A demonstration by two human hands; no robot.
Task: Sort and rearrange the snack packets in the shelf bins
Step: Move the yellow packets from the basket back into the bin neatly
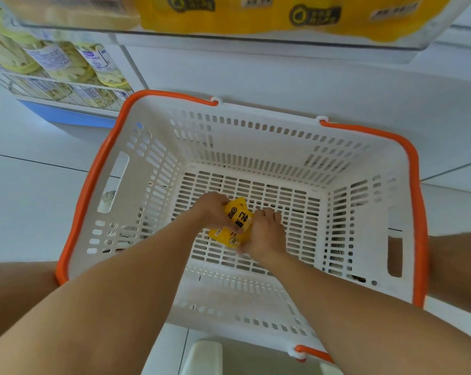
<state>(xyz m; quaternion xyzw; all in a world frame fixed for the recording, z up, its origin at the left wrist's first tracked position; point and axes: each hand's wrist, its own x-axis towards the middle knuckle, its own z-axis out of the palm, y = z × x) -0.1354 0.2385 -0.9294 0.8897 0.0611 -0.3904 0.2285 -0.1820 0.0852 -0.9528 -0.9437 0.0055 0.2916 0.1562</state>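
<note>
We see yellow snack packets (234, 226) down at the bottom of a white slotted basket (158, 163), gathered between both of our hands. Our left hand (215, 209) curls its fingers over the top packet from the left, and our right hand (265, 234) grips the bunch from the right, fingers bent around its edge. How many packets are in the bunch we cannot tell. The basket has orange handles (93, 180) folded down along its rim and stands on a pale tiled floor (26, 131). Above it, a clear shelf bin (269, 41) holds more yellow packets (256, 14). To the upper left, a wire rack (61, 90) carries pale green packets (53, 60).
</note>
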